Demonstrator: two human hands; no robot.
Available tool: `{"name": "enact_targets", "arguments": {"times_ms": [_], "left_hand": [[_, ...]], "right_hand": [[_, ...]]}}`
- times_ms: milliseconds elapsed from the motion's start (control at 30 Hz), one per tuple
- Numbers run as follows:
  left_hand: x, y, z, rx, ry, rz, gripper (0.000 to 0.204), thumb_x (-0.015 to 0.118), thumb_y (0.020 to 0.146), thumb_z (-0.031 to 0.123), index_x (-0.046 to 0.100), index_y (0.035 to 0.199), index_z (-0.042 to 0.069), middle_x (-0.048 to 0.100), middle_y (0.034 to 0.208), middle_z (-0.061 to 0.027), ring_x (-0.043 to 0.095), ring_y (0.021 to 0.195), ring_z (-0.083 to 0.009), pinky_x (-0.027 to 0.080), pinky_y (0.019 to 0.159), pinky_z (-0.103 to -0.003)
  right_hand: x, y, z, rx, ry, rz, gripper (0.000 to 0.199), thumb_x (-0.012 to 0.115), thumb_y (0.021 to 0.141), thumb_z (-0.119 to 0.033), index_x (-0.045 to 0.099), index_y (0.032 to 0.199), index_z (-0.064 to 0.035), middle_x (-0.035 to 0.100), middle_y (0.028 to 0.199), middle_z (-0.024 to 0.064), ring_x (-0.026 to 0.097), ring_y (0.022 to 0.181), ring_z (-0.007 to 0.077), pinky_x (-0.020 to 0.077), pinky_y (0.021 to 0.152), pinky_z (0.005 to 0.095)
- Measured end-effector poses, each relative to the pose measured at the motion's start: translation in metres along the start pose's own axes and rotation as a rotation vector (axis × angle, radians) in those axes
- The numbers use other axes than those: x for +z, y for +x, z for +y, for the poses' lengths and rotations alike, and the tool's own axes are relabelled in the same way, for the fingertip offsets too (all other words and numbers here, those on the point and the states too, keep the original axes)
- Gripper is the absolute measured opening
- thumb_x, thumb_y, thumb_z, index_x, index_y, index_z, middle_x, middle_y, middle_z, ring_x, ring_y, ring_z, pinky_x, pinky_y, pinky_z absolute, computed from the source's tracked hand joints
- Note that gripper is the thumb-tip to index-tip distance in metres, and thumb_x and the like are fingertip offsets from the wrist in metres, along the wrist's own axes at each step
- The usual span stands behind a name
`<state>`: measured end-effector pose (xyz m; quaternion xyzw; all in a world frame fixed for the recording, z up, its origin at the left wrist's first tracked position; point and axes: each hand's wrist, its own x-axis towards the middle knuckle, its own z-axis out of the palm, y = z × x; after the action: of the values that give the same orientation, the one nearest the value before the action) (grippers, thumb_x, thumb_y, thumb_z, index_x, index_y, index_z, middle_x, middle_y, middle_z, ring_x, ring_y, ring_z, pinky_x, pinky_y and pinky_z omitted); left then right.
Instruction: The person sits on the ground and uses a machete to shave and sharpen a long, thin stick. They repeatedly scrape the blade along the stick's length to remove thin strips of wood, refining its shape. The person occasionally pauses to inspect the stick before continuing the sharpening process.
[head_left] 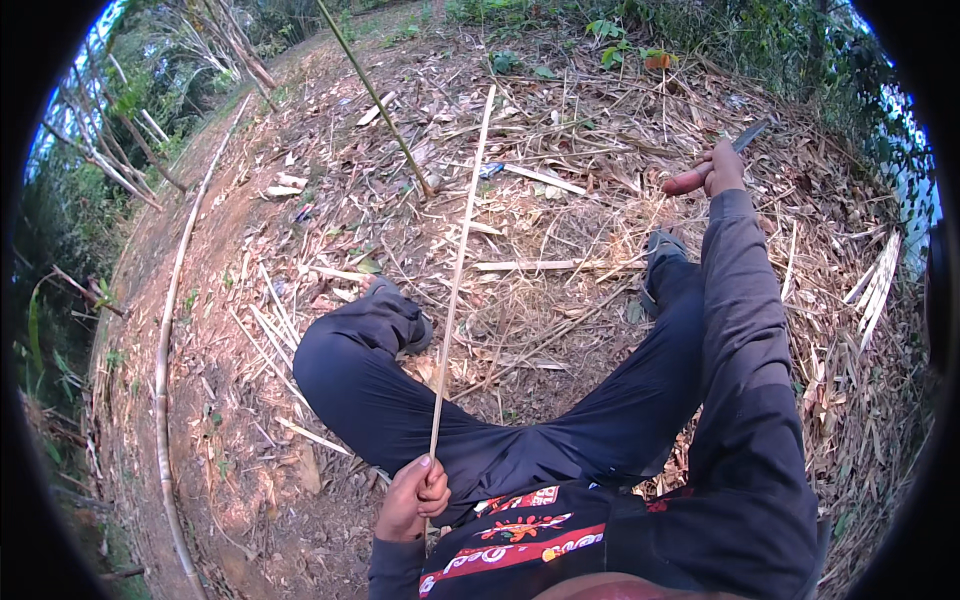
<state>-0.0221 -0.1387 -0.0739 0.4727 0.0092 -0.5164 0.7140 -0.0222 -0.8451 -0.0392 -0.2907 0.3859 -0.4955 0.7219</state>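
My left hand (413,498) is closed round the lower end of a long, thin split-bamboo strip (463,250) in front of my lap. The strip rises away from me between my knees, its pale tip far out over the ground. Stretched out to the far right, my right hand (722,172) is closed on a knife (751,134). The grey blade points up and to the right, away from the strip. A rounded reddish-brown end shows on the other side of that fist; it looks like the handle.
Dry leaves and shavings cover the ground (560,340). A long pole (163,370) lies along the left, and a thin green stalk (375,95) slants up ahead. Pale strips (275,335) lie by my left knee, with another bundle (876,285) at far right. Bushes (720,40) stand behind.
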Motion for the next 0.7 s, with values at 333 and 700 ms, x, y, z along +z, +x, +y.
{"name": "enact_targets", "arguments": {"times_ms": [333,700], "left_hand": [[-0.007,0.054,0.035,-0.073,-0.218,-0.199,0.028,0.040,0.105,0.033,0.041,0.089,0.010,0.032,0.065,0.0027,0.026,0.046,-0.0044,0.020,0.040,-0.020],[0.015,0.114,0.105,-0.008,-0.076,-0.335,0.026,0.041,0.106,0.030,0.041,0.090,0.010,0.030,0.065,0.0030,0.021,0.048,-0.0020,0.015,0.041,-0.020]], "right_hand": [[-0.001,0.028,0.058,0.106,-0.592,-0.092,0.043,0.049,0.099,-0.036,0.056,0.088,0.0047,0.049,0.058,0.0045,0.044,0.043,0.0142,0.0390,0.040,0.0312],[0.031,-0.009,0.050,0.072,-0.865,-0.137,0.040,0.050,0.098,-0.034,0.062,0.094,0.0039,0.045,0.061,-0.0040,0.041,0.047,0.0060,0.0382,0.043,0.0252]]}}
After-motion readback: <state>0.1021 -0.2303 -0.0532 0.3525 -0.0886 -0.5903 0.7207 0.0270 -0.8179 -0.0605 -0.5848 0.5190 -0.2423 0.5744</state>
